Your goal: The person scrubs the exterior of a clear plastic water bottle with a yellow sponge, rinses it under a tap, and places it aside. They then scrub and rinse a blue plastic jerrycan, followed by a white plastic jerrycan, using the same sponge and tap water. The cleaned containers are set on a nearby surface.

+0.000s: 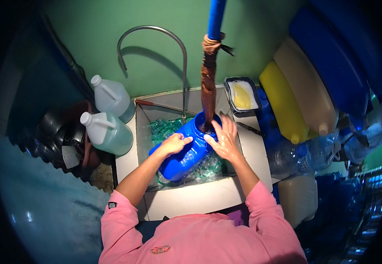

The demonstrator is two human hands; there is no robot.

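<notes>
A wet blue plastic jug [181, 158] lies tilted in the tiled basin, its wide mouth towards the upper right. My left hand [174, 144] grips its upper left side. My right hand [224, 138] is at the mouth, thumb against the rim and wet fingers spread. A brown wrapped length [208, 82], tied to a blue pipe [216, 19], hangs down to the jug's mouth; its lower end is hidden there. Green netting [163, 130] lies in the basin beneath the jug.
Two handled jugs [112, 133] stand left of the basin. A tray with a yellow bar [242, 95] and a knife [250, 128] lie at the right. A curved metal pipe [185, 66] rises behind. Large yellow [281, 102], beige and blue containers crowd the right.
</notes>
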